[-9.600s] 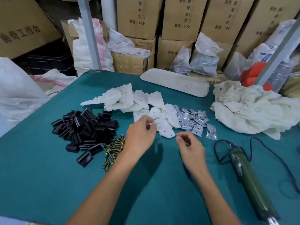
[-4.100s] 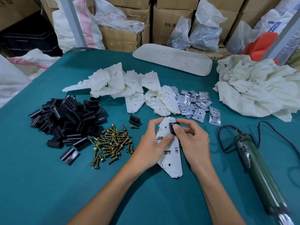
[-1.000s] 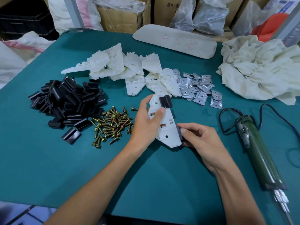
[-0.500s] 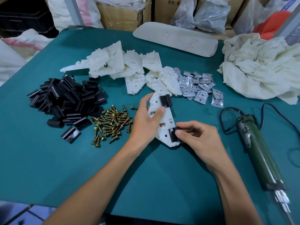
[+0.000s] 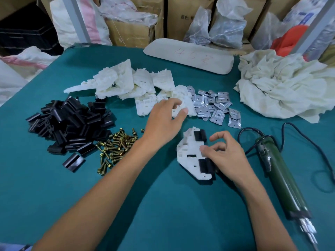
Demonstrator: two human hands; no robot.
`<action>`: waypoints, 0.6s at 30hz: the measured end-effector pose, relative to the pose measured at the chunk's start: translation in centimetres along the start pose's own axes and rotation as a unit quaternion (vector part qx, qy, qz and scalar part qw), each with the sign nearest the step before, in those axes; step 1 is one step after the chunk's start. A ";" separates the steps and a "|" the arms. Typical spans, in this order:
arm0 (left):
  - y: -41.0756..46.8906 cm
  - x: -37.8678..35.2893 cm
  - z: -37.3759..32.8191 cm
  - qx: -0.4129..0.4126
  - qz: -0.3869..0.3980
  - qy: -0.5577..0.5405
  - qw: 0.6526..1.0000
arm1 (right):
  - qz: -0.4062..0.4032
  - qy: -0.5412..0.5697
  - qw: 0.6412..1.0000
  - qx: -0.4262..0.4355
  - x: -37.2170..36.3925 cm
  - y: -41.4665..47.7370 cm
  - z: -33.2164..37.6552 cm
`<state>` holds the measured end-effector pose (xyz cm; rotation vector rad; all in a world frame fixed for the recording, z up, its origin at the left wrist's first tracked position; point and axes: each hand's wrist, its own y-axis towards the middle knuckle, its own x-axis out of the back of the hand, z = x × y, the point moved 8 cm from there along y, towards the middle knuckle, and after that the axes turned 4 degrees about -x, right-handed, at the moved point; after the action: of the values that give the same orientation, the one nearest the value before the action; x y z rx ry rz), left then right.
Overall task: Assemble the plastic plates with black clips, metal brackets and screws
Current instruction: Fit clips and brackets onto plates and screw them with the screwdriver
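cardboard boxes (image 5: 137,29) stand along the far side with their contents out of sight. clear bags (image 5: 224,24) lean on them, holding something grey that i cannot make out. white sacks (image 5: 72,19) slump at the far left.

on the green table (image 5: 163,205) the parts lie loose in heaps: a pile of black clips (image 5: 68,118) on the left, screws (image 5: 117,144) just near-right of it, a pile of plates (image 5: 126,82) farther back, and metal brackets (image 5: 213,105) to its right.

the left hand (image 5: 163,120) reaches to the right end of the plate pile, thumb and fingers curled round the top plate (image 5: 188,105).

the clipped plate (image 5: 190,153) lies flat near the middle, with a far clip (image 5: 199,135) and a near clip (image 5: 205,165) on its right edge. the right hand (image 5: 224,156) rests its thumb tip on this plate, forefinger lifted and bent. its other fingers are hidden by the near clip, so i cannot tell whether they grip.

a green screwdriver (image 5: 279,174) lies to the right, its tip towards the near edge. a crumpled cloth (image 5: 282,87) fills the far right, and a long white pad (image 5: 188,55) lies by the far edge. the table's left edge slants away to the far left corner. the widest bare stretch is the near half, between and beside the forearms.
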<state>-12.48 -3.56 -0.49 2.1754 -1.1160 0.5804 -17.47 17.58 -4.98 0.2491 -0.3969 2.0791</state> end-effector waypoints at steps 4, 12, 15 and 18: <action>4.9 -4.1 0.0 -0.066 0.163 0.211 0.962 | -0.082 -0.044 0.995 0.027 0.4 0.1 -0.1; 4.9 -1.4 4.5 -0.095 0.136 0.308 0.937 | -0.045 -0.074 0.995 0.052 -0.4 -0.3 0.0; 4.5 0.8 6.0 -0.075 0.119 0.327 0.935 | -0.033 -0.073 0.996 0.050 -0.5 -0.1 0.0; 4.3 1.6 6.3 -0.050 0.122 0.333 0.934 | -0.027 -0.079 0.995 0.046 -0.6 0.0 0.0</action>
<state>-14.51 -10.79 -2.60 1.5585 -0.9982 1.2285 -17.18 17.14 -5.17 0.4778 -0.3846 2.0328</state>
